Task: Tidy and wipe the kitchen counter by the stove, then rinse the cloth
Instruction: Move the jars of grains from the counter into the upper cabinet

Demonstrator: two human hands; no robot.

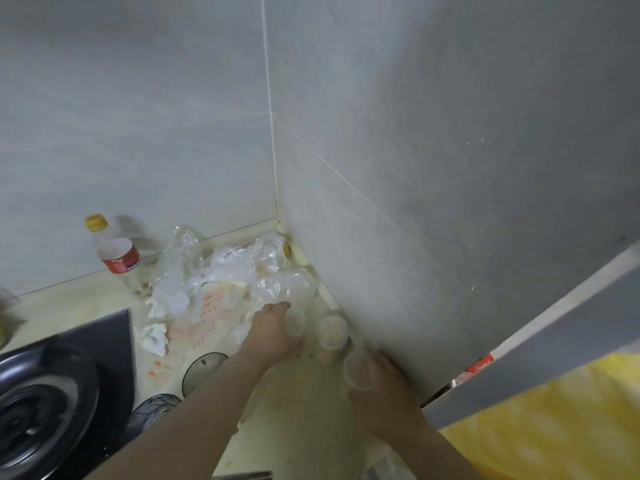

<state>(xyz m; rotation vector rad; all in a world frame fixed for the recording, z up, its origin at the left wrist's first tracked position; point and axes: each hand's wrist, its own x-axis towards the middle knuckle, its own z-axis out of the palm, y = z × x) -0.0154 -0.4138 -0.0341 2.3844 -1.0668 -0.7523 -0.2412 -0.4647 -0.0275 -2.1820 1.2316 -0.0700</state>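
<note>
On the pale counter point(298, 403) in the wall corner stand three clear plastic cups. My left hand point(273, 332) grips the far cup point(295, 322) from the left side. My right hand point(384, 386) grips the near cup point(358, 372), close to the right wall. The middle cup point(332, 336), with a beige residue inside, stands between them untouched. Behind the cups lies a heap of crumpled clear plastic bags and wrappers point(221, 271). No cloth is in view.
A clear bottle with a red label and yellow cap point(116, 254) stands by the back wall. Crumpled white tissues point(156, 337) lie next to the black gas stove point(59, 396). Round glass lids point(202, 372) lie near the stove's edge. A yellow bag point(554, 427) hangs at lower right.
</note>
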